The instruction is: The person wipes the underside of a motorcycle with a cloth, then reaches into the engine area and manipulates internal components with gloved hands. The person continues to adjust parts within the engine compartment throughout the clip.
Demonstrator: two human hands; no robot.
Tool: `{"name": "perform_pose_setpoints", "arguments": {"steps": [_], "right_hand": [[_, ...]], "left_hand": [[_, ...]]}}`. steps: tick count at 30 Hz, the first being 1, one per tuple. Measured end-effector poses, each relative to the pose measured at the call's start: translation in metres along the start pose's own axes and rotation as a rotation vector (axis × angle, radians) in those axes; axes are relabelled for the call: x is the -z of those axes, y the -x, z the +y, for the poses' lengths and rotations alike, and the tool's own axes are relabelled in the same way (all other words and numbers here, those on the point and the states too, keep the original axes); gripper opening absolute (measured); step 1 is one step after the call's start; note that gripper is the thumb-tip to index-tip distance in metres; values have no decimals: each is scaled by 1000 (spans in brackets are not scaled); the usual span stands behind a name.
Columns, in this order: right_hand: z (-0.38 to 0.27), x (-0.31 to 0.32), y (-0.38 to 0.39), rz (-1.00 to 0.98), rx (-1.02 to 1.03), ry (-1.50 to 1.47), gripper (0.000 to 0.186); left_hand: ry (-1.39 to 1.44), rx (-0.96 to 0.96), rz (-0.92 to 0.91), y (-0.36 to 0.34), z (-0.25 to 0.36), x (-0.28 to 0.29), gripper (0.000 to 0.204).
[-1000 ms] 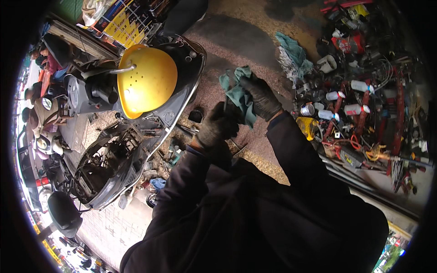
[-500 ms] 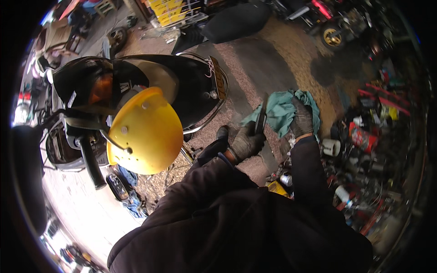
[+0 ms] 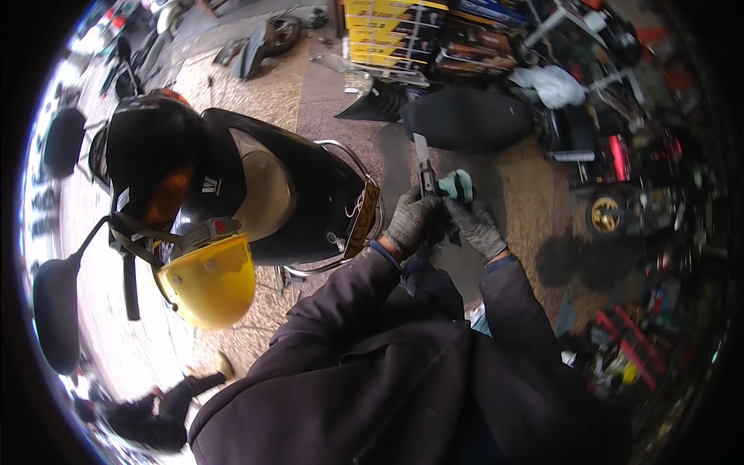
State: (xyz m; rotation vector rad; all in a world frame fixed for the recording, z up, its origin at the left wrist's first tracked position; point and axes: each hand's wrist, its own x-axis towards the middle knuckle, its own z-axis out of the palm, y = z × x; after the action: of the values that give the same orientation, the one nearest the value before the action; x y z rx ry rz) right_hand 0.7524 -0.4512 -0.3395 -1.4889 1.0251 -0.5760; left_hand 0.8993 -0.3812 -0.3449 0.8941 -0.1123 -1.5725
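Knife (image 3: 427, 177): gripped in left hand (image 3: 411, 223), pointing away. Cloth (image 3: 457, 186): bunched, pinched in right hand (image 3: 480, 232), just beside knife. Done: blade extended. Remaining, judging by grips: putting both down.

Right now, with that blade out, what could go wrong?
Cut: the left hand grips a knife, its blade exposed, close to the right hand; a slip might cut that hand.
Snag: the teal cloth at the right hand is bunched beside the knife's handle and could catch on it.
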Motion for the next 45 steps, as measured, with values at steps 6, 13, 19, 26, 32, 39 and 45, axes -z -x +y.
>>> {"name": "perform_pose_setpoints", "arguments": {"steps": [6,13,19,26,32,39,45], "right_hand": [[-56,12,-107,-57,296,489,34],[-63,-61,-238,-518,402,793,33],[-83,-76,-332,-723,-137,196,32],[-102,-145,-463,-851,-257,172,36],[-154,-235,-548,-1010,-267,191,28],[-204,-363,-628,-1119,-199,284,25],[-232,-480,-702,-1192,-236,368,26]], "left_hand": [[197,-339,441,-64,43,-6,25],[78,-591,524,-152,91,17,25],[104,-610,716,-178,158,42,24],[177,-802,1178,-210,238,157,15],[99,-641,1608,-223,285,240,25],[135,-425,1959,-234,356,327,33],[39,-129,2111,-216,395,413,41]]}}
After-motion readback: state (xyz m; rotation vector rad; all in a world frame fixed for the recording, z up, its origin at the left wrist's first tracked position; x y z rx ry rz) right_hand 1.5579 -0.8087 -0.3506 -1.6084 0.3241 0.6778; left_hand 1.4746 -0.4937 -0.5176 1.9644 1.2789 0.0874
